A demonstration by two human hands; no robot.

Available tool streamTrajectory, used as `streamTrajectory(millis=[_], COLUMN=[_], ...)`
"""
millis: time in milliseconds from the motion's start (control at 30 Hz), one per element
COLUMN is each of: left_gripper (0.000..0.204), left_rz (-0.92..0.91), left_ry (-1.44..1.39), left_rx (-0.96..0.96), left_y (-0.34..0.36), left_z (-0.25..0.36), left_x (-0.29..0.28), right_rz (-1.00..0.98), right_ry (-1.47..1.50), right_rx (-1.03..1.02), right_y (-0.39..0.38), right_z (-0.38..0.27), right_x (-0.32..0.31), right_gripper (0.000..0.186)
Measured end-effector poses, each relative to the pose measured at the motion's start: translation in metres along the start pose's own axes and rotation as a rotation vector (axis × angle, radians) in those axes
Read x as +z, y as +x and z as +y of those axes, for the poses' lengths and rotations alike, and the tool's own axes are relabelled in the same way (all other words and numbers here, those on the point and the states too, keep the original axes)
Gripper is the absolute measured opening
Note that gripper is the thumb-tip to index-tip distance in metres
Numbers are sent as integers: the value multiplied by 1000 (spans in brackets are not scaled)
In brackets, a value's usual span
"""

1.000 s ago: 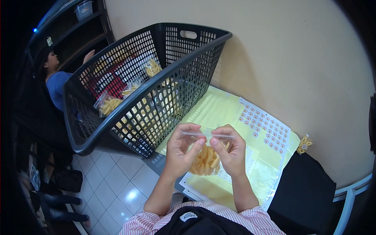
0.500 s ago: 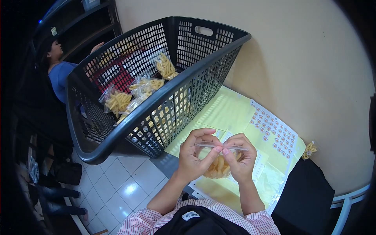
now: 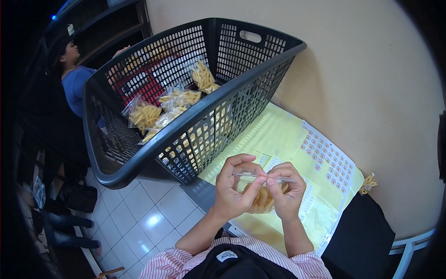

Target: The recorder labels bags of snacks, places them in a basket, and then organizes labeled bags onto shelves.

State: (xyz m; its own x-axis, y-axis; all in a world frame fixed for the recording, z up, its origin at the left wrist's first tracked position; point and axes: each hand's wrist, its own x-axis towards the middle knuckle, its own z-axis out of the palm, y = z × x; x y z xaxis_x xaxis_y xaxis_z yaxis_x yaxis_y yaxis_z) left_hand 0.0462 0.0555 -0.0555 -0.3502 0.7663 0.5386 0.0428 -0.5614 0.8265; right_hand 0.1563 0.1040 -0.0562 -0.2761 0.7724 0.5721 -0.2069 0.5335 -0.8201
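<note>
Between my hands hangs a clear plastic bag [image 3: 264, 201] of yellow stick-shaped snacks, its top edge running level across my fingers. My left hand [image 3: 236, 186] pinches the bag's top with thumb and bent fingers. Right beside it, my right hand [image 3: 289, 189] pinches the same edge, and the two thumbs nearly meet at its middle. The snacks sit in the lower part of the bag, partly hidden behind my thumbs. Beneath my hands lies a table with a yellow covering [image 3: 260, 135].
A large black slatted basket [image 3: 195, 125] at the left holds several snack bags [image 3: 145, 115]. A sticker sheet [image 3: 327, 158] lies on the table's right; another snack bag [image 3: 368, 183] sits by the wall. A person in blue [image 3: 74, 88] stands beyond the basket. Dark cloth [image 3: 362, 232] covers something at right.
The whole view has shifted slightly, so the basket and table appear a little to the right. Both hands keep their pinch on the bag's top edge, with the thumbs slightly shifted.
</note>
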Motion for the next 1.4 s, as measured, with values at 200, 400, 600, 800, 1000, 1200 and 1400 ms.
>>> streamTrajectory(millis=[200, 400, 600, 800, 1000, 1200, 1400], left_gripper=[42, 56, 63, 63, 56, 46, 54], left_rz=[47, 52, 50, 113, 109, 65, -6], left_ry=[-12, -27, -78, -128, -84, 67, 114], left_rx=[-11, -85, -73, -20, 2, 69, 101], left_y=[0, 0, 4, 4, 5, 2, 3], left_z=[-1, 0, -4, -8, -10, -18, -20], left_x=[3, 4, -10, -13, -19, -17, -13], right_rz=[9, 2, 12, 30, -106, -140, -127], right_ry=[21, 29, 38, 24, -18, -603, -683], right_rx=[36, 36, 49, 36, -38, -217, -273], right_y=[-1, 0, 5, 5, 13, 16, 15], right_z=[0, 2, 3, 4, 2, -10, -7], right_x=[2, 0, -6, -8, -14, -19, -16], right_gripper=[8, 7, 6, 6, 9, 13, 9])
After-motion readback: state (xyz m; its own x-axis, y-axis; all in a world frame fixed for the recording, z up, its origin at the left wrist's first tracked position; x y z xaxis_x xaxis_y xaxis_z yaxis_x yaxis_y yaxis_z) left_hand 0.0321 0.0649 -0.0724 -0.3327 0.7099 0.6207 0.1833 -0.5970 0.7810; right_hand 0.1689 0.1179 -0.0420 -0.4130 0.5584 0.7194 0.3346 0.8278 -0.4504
